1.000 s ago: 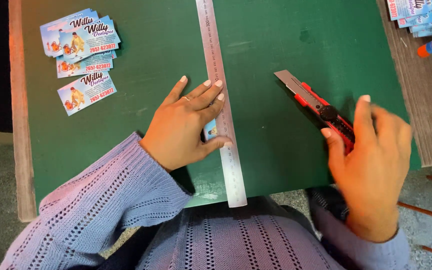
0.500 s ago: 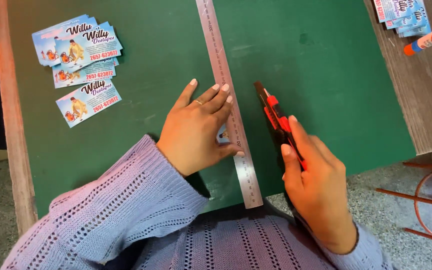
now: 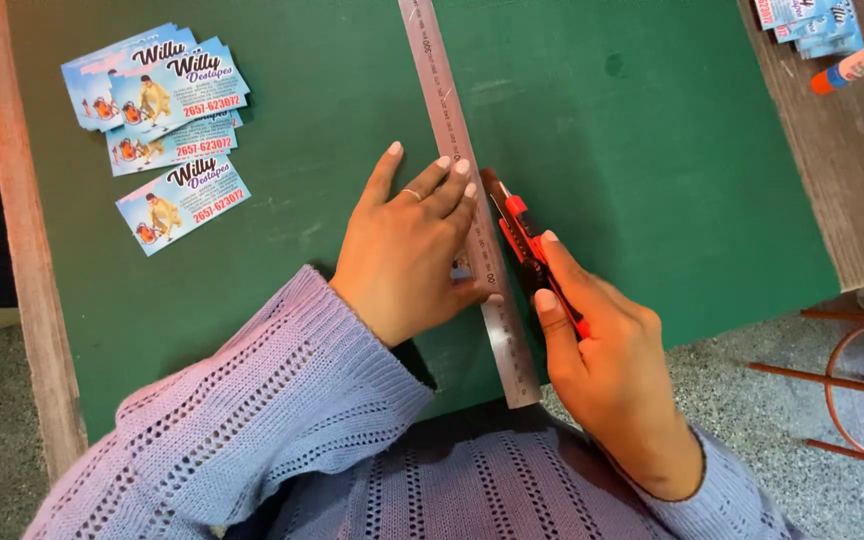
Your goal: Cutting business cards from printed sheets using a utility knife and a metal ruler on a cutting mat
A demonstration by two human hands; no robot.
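Utility knife [image 3: 518, 232], red and black, sits clenched in our right hand [image 3: 607, 365], its tip against the steel ruler [image 3: 467, 190]. Our left hand [image 3: 410, 245] lies flat, fingers spread, pinning that ruler and a small card to the green cutting mat [image 3: 652, 150]. Printed cards [image 3: 162, 120] lie well left.

We see a long steel ruler [image 3: 469, 200] lying flat on the green cutting mat [image 3: 672, 180], running from the far edge toward us and leaning slightly to the right. A small printed card [image 3: 462, 266], mostly hidden, shows just left of the ruler's edge. A red and black utility knife [image 3: 522, 235] lies just beside the ruler's right edge, its tip pointing away from us and touching that edge, its body slanting down to the right.
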